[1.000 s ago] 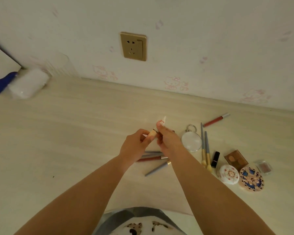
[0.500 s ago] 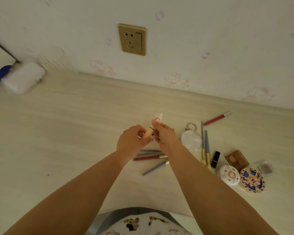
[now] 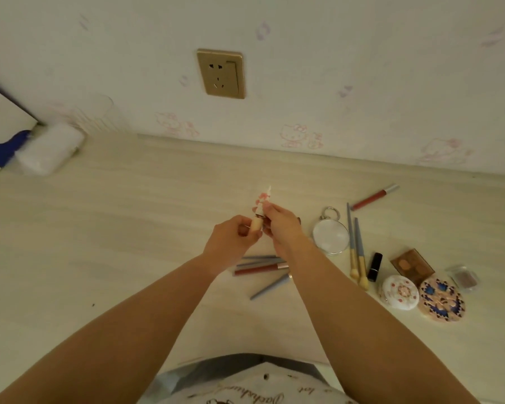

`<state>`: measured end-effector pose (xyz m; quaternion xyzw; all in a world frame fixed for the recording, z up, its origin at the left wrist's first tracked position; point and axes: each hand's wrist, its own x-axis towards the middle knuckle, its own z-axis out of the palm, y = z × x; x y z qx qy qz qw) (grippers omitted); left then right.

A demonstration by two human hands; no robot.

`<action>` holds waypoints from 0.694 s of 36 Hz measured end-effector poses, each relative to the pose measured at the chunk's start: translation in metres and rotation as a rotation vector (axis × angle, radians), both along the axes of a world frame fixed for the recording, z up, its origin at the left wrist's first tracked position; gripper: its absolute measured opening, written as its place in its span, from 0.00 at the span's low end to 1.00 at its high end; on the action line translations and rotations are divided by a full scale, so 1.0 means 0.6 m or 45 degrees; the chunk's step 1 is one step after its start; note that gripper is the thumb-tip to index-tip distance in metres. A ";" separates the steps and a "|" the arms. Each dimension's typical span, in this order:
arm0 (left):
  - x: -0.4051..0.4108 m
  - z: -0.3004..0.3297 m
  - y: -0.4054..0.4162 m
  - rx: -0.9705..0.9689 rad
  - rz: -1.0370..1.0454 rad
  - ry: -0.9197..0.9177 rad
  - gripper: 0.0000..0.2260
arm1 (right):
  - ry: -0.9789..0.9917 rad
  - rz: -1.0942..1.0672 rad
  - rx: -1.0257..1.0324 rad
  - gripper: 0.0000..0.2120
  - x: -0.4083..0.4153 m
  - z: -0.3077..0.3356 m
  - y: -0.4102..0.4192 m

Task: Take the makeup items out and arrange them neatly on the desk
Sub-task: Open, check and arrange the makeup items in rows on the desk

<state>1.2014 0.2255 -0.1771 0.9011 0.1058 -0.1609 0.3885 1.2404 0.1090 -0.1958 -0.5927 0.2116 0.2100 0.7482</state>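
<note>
The small beige tube with a pink-patterned white cap (image 3: 259,214), pinched by left hand (image 3: 233,243) and right hand (image 3: 283,225), should be laid parallel beside the grey pencils (image 3: 260,261).

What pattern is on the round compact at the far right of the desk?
The round compact has a blue flower-like pattern on pinkish beige, seen in the head view.
</note>
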 end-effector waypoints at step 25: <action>-0.039 0.008 0.123 0.019 0.363 0.042 0.11 | 0.175 0.264 0.083 0.07 -0.017 0.015 0.134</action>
